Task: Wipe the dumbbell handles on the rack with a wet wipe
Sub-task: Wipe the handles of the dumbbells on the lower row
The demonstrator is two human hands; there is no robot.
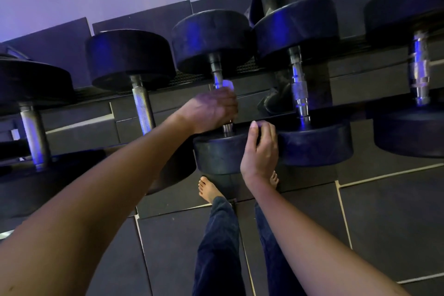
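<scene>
A dark dumbbell rack [355, 84] runs across the view above a floor of dark rubber tiles [384, 223], all washed in blue-violet light. Five round-headed black dumbbells lie side by side on it, their steel handles pointing away from the person. The middle dumbbell [211, 41] is the one in hand. Its neighbour to the left [129, 60] and its neighbour to the right [298, 31] sit just beside it, untouched.

The left hand [211, 108] reaches in from the lower left, its fingers closed tightly round the handle [217, 74] of the middle dumbbell. It covers most of the bar's length between the two heads. The right hand [260, 151] sits on the near head [216, 154] of the same dumbbell. Its thumb lies on the head's upper face and its fingers curl over the rim, next to the near head of the right-hand neighbour.

Below the rack the person's dark trousers [218, 235] and a bare foot [207, 188] show.

The wet wipe [227, 84] shows only as a small pale fold poking out above the left hand's fingers, against the handle. The rest is hidden inside the grip.
</scene>
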